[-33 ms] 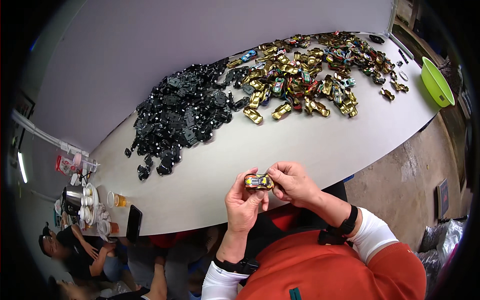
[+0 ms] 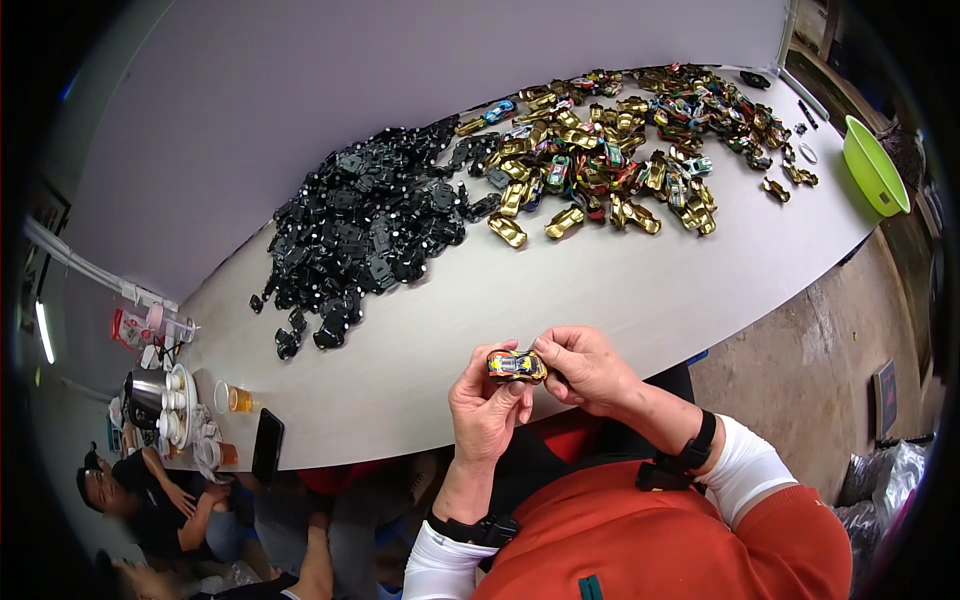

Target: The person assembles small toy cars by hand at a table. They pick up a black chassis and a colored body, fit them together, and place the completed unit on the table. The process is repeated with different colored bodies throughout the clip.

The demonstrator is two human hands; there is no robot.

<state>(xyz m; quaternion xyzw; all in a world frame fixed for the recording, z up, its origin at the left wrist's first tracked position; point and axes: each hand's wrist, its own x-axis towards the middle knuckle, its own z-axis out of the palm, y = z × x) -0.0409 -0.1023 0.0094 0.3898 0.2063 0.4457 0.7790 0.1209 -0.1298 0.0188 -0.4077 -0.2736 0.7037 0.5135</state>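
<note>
A small toy car, yellow, orange and black with a silvery middle, is held up near the table's front edge. My left hand grips it from the left and below, thumb at its near side. The fingers of my right hand are closed on the car's right end, thumb and forefinger pinching there. Part of the car is hidden by my fingers. Beyond my hands lies a heap of black toy car chassis. To its right spreads a pile of gold and multicoloured car bodies.
A green basin stands at the table's right end. On the left are a phone, a cup of amber drink and a tray of small white cups. Other people sit at the lower left. A wall borders the table's far side.
The toy car has tilted slightly between my hands. The piles on the table look the same.
</note>
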